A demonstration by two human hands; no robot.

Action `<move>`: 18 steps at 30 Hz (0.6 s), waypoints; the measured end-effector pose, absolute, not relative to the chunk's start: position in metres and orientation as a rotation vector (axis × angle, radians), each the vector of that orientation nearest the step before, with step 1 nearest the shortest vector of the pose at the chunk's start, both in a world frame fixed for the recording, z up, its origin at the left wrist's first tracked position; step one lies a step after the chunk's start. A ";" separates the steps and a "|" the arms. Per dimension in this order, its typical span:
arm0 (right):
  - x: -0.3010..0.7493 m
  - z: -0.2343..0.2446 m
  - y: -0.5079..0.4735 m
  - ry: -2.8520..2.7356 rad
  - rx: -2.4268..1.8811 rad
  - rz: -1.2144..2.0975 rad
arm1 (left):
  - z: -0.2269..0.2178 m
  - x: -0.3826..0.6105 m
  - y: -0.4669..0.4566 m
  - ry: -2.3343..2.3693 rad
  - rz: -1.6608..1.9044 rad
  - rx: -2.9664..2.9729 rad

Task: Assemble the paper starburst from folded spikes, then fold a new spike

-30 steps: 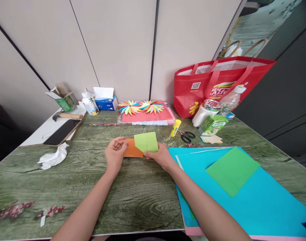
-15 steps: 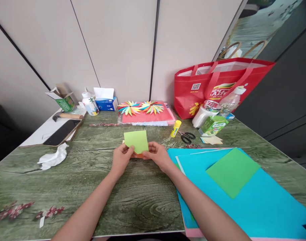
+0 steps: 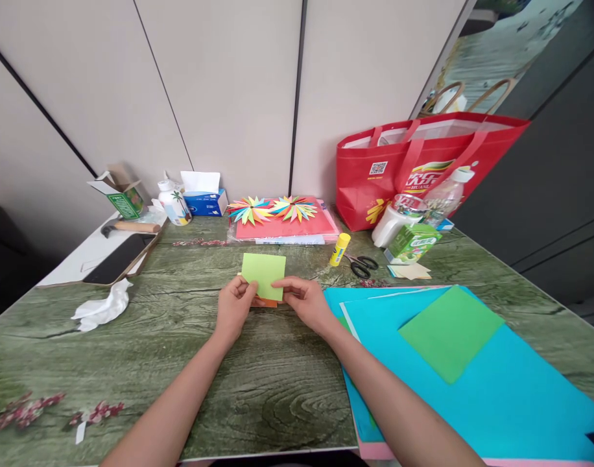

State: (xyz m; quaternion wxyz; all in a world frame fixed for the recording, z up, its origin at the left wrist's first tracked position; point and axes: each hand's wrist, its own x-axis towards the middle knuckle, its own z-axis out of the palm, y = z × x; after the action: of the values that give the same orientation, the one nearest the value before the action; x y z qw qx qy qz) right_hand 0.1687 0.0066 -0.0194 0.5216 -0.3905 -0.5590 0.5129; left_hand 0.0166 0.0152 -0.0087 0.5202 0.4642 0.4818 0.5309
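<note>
A light green paper square [image 3: 264, 272] is held up over the table's middle by both hands. My left hand [image 3: 233, 307] pinches its lower left corner. My right hand [image 3: 301, 301] pinches its lower right edge, thumb on top. Beneath the square an orange paper [image 3: 266, 302] lies on the green wood-patterned table [image 3: 180, 363]; only a sliver of it shows.
Large blue sheets [image 3: 472, 383] with a green sheet [image 3: 450, 331] lie at right. Behind stand a glue stick [image 3: 340, 249], scissors [image 3: 361, 264], a green carton [image 3: 414, 242], a red bag [image 3: 423, 162], paper stars [image 3: 272, 209], a tissue box [image 3: 204, 200]. Left: crumpled tissue [image 3: 102, 308], phone [image 3: 117, 257].
The green square moved left from over my right hand to the centre. My left hand came in and took its corner; the orange paper is now mostly covered.
</note>
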 end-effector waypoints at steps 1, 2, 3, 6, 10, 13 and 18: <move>0.169 -0.019 0.006 -1.371 -0.954 1.203 | -0.009 0.017 0.015 1.135 1.271 1.094; 0.169 -0.018 0.006 -1.403 -0.973 1.177 | -0.009 0.017 0.015 1.108 1.270 1.080; 0.169 -0.017 0.006 -1.432 -0.991 1.157 | -0.009 0.017 0.015 1.078 1.271 1.070; 0.169 -0.016 0.004 -1.477 -1.023 1.137 | -0.012 0.016 0.015 0.994 1.276 1.070; 0.168 -0.016 0.002 -1.477 -1.057 1.099 | -0.014 0.015 0.016 0.943 1.252 1.067; 0.167 -0.015 0.002 -1.470 -1.107 1.021 | -0.011 0.017 0.015 0.922 1.237 1.071; 0.167 -0.014 0.003 -1.424 -1.155 0.949 | -0.008 0.019 0.013 0.940 1.199 1.063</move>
State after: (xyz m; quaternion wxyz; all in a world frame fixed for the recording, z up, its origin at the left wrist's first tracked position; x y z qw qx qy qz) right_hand 0.1666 0.0027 -0.0139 0.5128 -0.4804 -0.5920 0.3947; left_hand 0.0189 0.0129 -0.0075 0.5987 0.4582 0.4052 0.5171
